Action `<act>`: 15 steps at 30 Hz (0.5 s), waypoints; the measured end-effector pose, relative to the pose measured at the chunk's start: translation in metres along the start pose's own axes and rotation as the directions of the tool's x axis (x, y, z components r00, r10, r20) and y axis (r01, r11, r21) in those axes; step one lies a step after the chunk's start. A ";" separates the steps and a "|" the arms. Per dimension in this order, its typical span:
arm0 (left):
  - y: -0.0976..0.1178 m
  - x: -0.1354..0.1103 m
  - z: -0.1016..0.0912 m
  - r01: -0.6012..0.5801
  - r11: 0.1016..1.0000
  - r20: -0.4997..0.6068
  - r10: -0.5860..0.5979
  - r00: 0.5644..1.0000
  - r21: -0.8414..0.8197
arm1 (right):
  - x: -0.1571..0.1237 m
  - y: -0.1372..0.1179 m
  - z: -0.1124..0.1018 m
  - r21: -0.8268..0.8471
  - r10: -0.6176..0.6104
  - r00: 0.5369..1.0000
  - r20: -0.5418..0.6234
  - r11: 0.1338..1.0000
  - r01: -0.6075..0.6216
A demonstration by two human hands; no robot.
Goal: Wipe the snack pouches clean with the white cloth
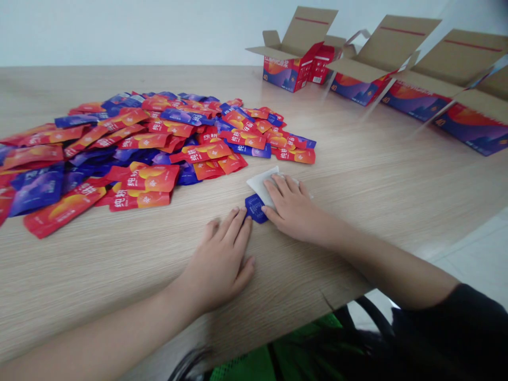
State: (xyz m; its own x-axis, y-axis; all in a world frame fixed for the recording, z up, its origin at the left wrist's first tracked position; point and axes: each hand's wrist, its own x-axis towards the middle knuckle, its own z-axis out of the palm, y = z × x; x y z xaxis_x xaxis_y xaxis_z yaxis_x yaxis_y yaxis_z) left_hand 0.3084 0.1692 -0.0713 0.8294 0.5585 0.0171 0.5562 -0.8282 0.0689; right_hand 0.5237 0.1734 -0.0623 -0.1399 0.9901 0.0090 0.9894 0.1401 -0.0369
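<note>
My left hand lies flat on the table with its fingers stretched out. Its fingertips touch the near left edge of a blue sachet. Over the right part of that sachet, my right hand presses a folded white wipe under its fingers. The right thumb rests at the sachet's edge. Part of the sachet is hidden by the wipe and the hand. Beyond both hands, a large heap of red and blue sachets spreads across the left and middle of the table.
Several printed cartons with open flaps stand at the back right, among them a red and blue carton and another carton. The wooden table ends at a near edge in front of me. A pale wall stands behind.
</note>
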 end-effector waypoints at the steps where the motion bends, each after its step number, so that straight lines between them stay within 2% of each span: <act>1: 0.000 0.000 0.000 -0.002 1.000 -0.001 0.002 1.000 0.000 | -0.001 -0.004 0.001 -0.004 -0.026 1.000 -0.012 1.000 0.026; 5: 0.000 0.000 -0.001 -0.003 1.000 -0.002 0.003 1.000 -0.008 | -0.006 -0.017 0.001 0.012 -0.204 0.978 -0.033 0.979 0.204; 8: 0.000 0.000 -0.001 -0.002 1.000 -0.006 0.002 1.000 -0.024 | -0.009 -0.017 -0.001 0.033 -0.251 0.968 -0.023 0.967 0.252; 11: -0.001 0.000 0.000 -0.001 1.000 -0.012 0.001 1.000 -0.025 | -0.009 -0.008 -0.004 0.038 -0.197 0.980 0.003 0.980 0.197; 15: -0.001 0.000 0.002 -0.002 1.000 -0.014 0.002 1.000 -0.015 | -0.006 0.004 -0.006 0.010 -0.024 0.999 0.030 1.000 0.024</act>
State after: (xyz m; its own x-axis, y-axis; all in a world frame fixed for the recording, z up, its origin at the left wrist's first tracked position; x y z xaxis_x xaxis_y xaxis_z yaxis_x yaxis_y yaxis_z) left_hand 0.3083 0.1699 -0.0731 0.8294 0.5578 0.0314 0.5539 -0.8283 0.0838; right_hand 0.5284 0.1680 -0.0569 -0.1646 0.9862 -0.0199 0.9854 0.1636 -0.0464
